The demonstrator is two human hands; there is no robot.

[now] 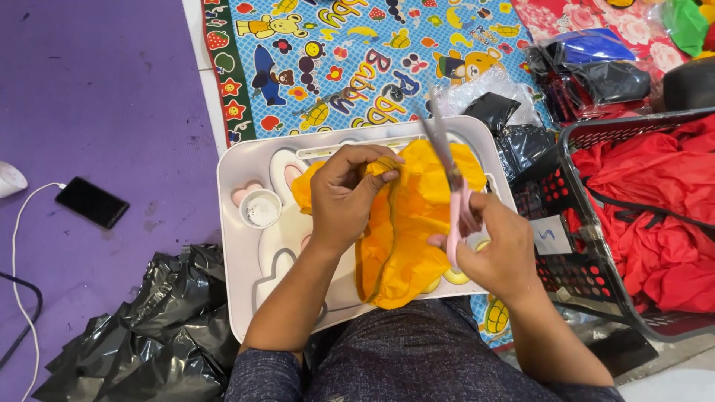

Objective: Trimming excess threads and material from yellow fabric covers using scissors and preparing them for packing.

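A: Start at the far left of the frame. What's there?

B: A black phone (92,202) on its white cable lies on the purple mat (97,97), and crumpled black plastic bags (149,327) sit at the lower left. None of it touches the work.

A: And the middle?

B: A white tray (238,298) with rabbit shapes rests across the person's lap, with a small round cup (261,208) on its left part. The left hand (346,197) is closed, fingers (383,176) pinching a gathered fold of the orange cloth (410,231), which lies over the tray's centre and hangs off its near edge.

A: The other hand?

B: The right hand (495,246), right of centre, grips pink-handled scissors (450,179) with fingers through the loops. The blades point up toward the top of the frame, just beside the pinched fold. They're blurred, so I can't tell whether they are parted or shut.

A: What could go wrong?

B: I'd judge the blades stand close to the left fingertips; a snip taken without looking could nick them. If the pinch loosens, the cloth could slide and the cut would wander. The tray might also tip off the lap.

A: Far right?

B: A black basket (596,275) of red cloth (655,223), well apart from the scissors.
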